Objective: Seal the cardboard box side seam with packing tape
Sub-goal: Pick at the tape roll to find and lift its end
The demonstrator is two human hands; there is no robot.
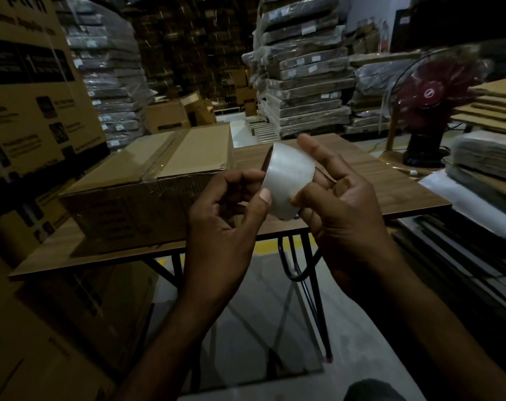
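Tape first, from the head camera, the only view. The tape roll (286, 180) of clear packing tape is held up in the air between both hands. The right hand (347, 215) is clamped on it, with the thumb at the lower rim and the fingers curled round the far side. The left hand (220, 221) pinches the roll's near edge, its thumb (264, 197) pressed flat on the outer winding, probably feeling for the loose end. No strip is pulled free yet.

The cardboard box (147, 198) lies beyond and to the left of the grip, on the wooden table (390, 186). A shiny strip already runs along its top seam. Its dark side wall faces the hands.

Risks: in this dim light the end of clear tape is hard to find, so a nail may split off a sliver instead of the full width. A freed strip could also fold back and stick to itself or to the fingers before it reaches the side seam.

Writing: the tall carton (23, 91) far left of the grip carries large print, but it is cropped and too blurred to read. The round emblem on the red fan (431, 94), right of and beyond the grip, is illegible.
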